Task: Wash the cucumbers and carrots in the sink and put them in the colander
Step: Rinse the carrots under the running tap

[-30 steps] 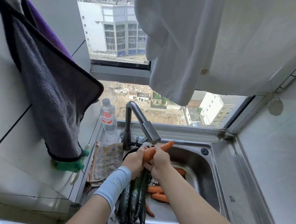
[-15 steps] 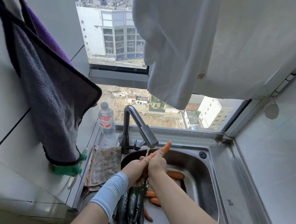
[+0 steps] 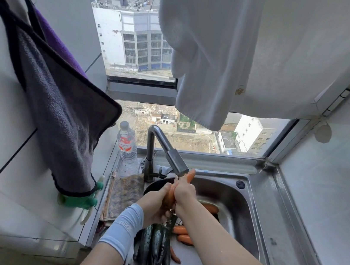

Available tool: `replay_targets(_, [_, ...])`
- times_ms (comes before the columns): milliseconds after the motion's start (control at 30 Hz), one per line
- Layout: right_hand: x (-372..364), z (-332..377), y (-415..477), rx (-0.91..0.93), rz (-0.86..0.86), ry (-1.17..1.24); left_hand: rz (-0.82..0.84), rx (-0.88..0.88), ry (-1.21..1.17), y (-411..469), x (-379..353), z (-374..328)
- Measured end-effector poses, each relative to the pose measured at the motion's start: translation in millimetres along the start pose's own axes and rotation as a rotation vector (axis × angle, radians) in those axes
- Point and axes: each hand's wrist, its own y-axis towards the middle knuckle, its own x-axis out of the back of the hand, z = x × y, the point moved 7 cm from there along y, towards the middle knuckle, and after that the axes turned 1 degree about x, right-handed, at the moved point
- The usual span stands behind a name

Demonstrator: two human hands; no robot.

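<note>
A fleecy grey towel (image 3: 61, 129) with dark piping hangs at the far left, with a green rubbery thing (image 3: 78, 199) bunched below it. Next stands a clear plastic bottle (image 3: 126, 143) with a red label, then a worn, mottled dishcloth (image 3: 125, 195) lying flat on the steel ledge. The left hand (image 3: 155, 204), a soft pale-blue wristband (image 3: 122, 229) above it, curls its fingers round the lower end of a tapered orange carrot (image 3: 190, 176). The right hand (image 3: 184, 194) wraps the middle, and the tip pokes out just under the square spout of the bent metal faucet (image 3: 166, 151). Below the hands, long dark knobbly cucumbers (image 3: 154, 247) lie bunched in the brushed-steel sink (image 3: 241, 201), with smooth loose carrots (image 3: 184, 239) beside them on the right
</note>
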Motion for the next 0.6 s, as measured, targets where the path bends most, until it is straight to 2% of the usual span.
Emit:
replay_targets(100, [-1, -6, 3, -0.034, -0.054, 0.07, -0.053, -0.105, 0.19, 0, -3, -6])
replay_targets(200, [4, -9, 7, -0.038, -0.041, 0.031, -0.122, -0.072, 0.232, 3, 7, -5])
replay_targets(333, [-4, -12, -2, -0.032, 0.241, 0.109, -0.151, 0.011, 0.14, 4, 17, 2])
replay_targets(433, [-7, -6, -5, 0.037, 0.326, 0.074, -0.119, 0.027, 0.118, 4, 17, 0])
replay_targets(500, [-5, -5, -8, 0.041, 0.26, 0.019, -0.071, 0.039, 0.093, 4, 14, 0])
replay_targets(600, [7, -2, 1, 0.003, 0.039, -0.087, 0.043, 0.043, 0.042, 4, 0, 5])
